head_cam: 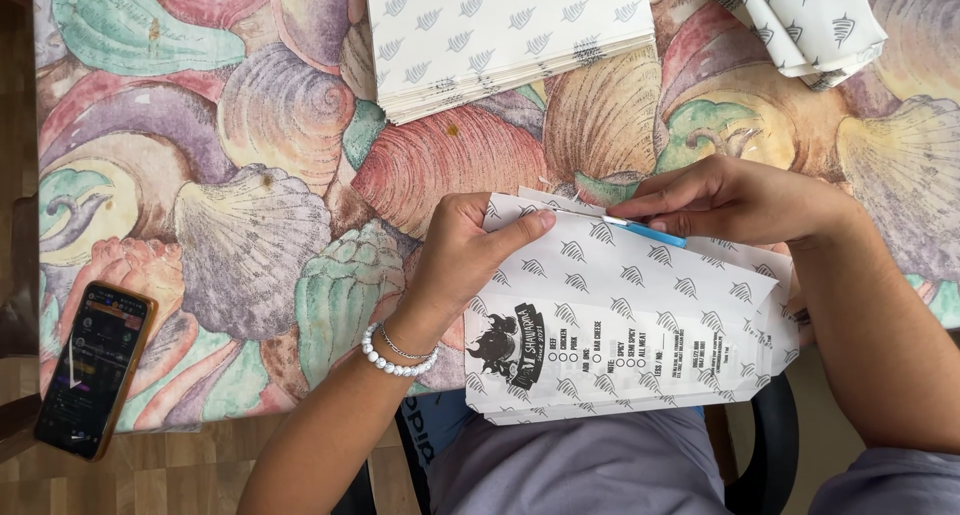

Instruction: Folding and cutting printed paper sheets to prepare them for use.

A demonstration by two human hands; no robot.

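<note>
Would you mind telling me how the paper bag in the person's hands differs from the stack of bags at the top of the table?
The held bag is single; the stack has many. The held bag is gripped by the left hand and right hand at the table edge; the stack lies flat, untouched. The held bag shows a black printed panel; the stack does not. Both are white with a grey leaf pattern.

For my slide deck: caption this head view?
Left hand and right hand fold a printed paper bag over a shell-patterned tablecloth.

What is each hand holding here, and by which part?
Left hand grips the printed paper bag at its upper left edge; right hand pinches its top edge beside a blue strip.
</note>
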